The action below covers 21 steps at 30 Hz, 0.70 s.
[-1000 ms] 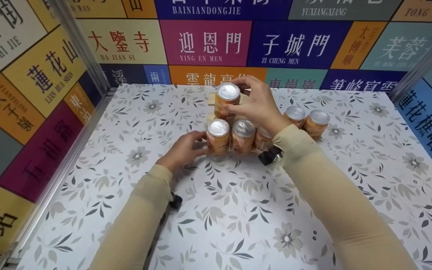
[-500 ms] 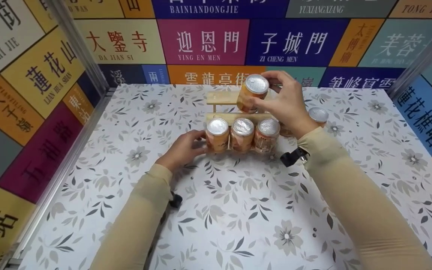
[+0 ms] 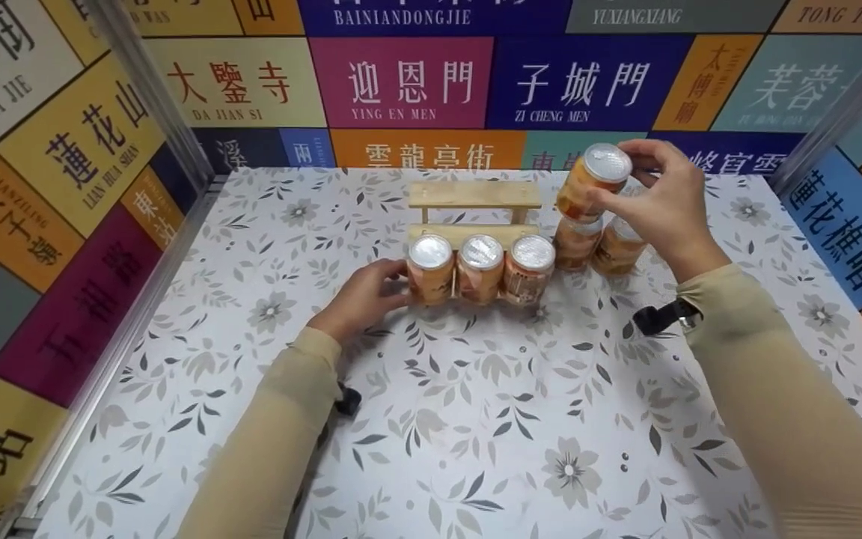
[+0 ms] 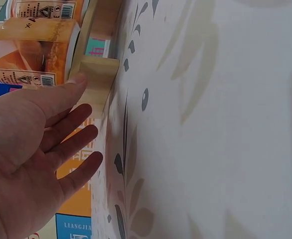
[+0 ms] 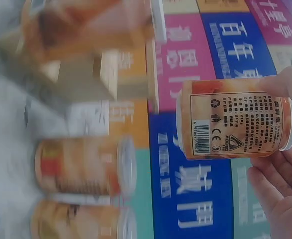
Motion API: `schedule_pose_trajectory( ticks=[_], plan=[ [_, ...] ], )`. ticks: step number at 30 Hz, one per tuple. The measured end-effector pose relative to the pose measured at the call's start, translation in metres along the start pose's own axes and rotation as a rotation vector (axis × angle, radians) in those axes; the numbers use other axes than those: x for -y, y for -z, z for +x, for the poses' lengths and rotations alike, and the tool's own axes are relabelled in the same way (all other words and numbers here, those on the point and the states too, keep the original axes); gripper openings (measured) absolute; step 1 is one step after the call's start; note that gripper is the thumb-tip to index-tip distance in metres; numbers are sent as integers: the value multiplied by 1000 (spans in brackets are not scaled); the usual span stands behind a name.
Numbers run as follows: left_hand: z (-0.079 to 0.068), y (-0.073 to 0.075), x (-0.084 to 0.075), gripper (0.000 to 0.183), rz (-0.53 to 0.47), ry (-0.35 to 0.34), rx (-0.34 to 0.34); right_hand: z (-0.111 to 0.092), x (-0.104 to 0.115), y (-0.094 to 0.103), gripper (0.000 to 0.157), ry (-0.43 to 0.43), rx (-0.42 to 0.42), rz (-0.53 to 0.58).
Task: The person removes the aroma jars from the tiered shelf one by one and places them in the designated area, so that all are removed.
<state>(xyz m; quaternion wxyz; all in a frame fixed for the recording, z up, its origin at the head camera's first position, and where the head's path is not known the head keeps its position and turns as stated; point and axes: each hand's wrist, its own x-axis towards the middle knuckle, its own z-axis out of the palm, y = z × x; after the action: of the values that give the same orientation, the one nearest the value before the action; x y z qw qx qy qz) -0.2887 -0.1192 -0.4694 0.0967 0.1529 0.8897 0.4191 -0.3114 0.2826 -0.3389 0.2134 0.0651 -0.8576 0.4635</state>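
My right hand (image 3: 667,209) grips an orange can (image 3: 588,191) with a silver lid, raised and slightly tilted above two similar cans (image 3: 575,247) standing on the table. Its label with barcode and small print shows in the right wrist view. Three more orange cans (image 3: 480,281) stand in a row on the front tier of a small wooden rack (image 3: 476,195); the rack's higher tiers behind are bare. My left hand (image 3: 362,299) is at the left end of that row. In the left wrist view, its thumb meets the rack's wooden end and the other fingers are spread, relaxed.
The table (image 3: 431,449) wears a white cover with grey flowers and leaves. Coloured panels with Chinese characters (image 3: 401,82) enclose it at the back and both sides. A metal frame post (image 3: 161,90) stands at the left corner.
My right hand has carried the can rightward, from behind the row of cans and across the rack to above the two standing cans. The left hand has stayed in place.
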Motion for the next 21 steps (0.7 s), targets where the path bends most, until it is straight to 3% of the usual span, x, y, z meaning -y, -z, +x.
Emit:
schedule_pose_trajectory(
  ticks=[7,14,21],
  plan=[
    [-1,0,2,57,38,-26,-15,0,-28,35,65,-93,-61,-44],
    [-1,-1,2,58,44,-25,-16,-4,-49,65,67,-212,-60,-53],
    [-1,-3,3,57,42,-29,-20,-6,-76,82,67,-286,-91,-104]
  ],
)
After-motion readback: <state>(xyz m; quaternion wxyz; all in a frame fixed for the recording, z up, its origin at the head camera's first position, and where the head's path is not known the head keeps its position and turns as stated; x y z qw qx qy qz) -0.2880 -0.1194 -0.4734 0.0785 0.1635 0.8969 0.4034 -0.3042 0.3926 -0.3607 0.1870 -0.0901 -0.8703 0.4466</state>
